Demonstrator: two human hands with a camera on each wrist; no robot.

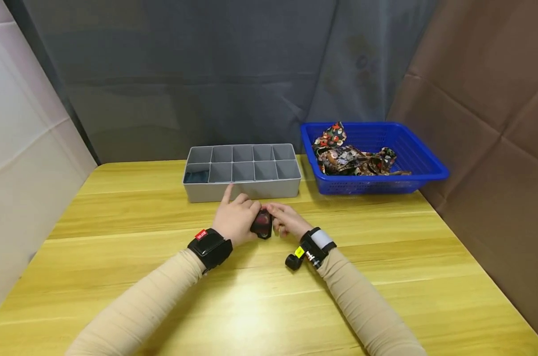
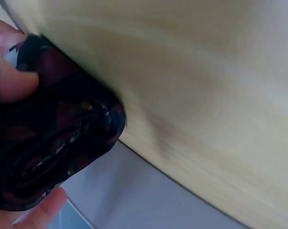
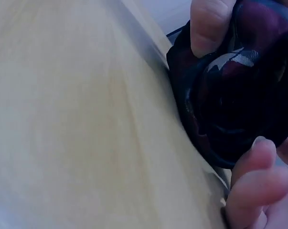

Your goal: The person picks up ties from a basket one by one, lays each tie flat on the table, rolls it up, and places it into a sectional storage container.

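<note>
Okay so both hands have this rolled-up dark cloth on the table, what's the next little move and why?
Probably lift the rolled cloth toward an open cell of the grey divider box. Both the left hand and right hand grip it; it looks tightly rolled, and the box stands just behind them with most cells bare.

Your head cam looks forward and down over the table (image 1: 384, 257) from above, mid-range. Both wrist cams sit v. close, facing the dark rolled cloth (image 2: 53, 143) from opposite sides; all three share it.

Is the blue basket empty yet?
No, the blue basket holds a heap of patterned cloth in the head view.
</note>
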